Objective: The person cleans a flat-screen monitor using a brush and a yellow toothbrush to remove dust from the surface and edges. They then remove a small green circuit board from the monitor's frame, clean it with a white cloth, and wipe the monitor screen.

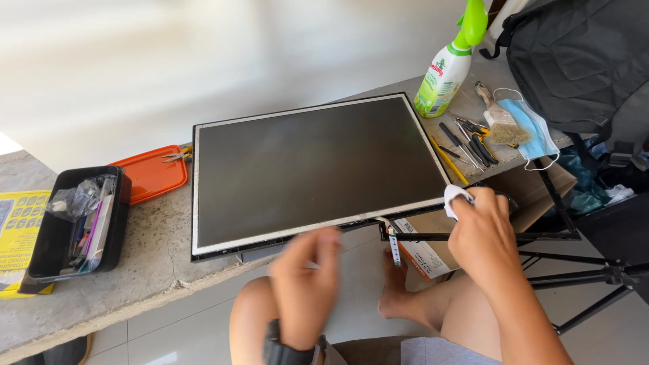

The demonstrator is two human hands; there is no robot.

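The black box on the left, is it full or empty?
Partly full. The black box holds crinkled plastic bags and small flat packs along its right side, while its left half shows bare bottom.

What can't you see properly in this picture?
Head view only:
- Left hand: motion-blurred, so its grip is unclear.
- White cloth: mostly hidden inside the right hand.
- Black bin: contents too small and jumbled.
- Backpack: cut off by the frame edge.

Screen panel (311,165) looked matt dark w/ thin metal edge. Counter (155,263) was rough speckled stone. Black tray (74,223) & orange lid (152,176): smooth plastic. White cloth (456,199) in right hand (483,233) looked soft. Floor tiles (169,338) were glossy.
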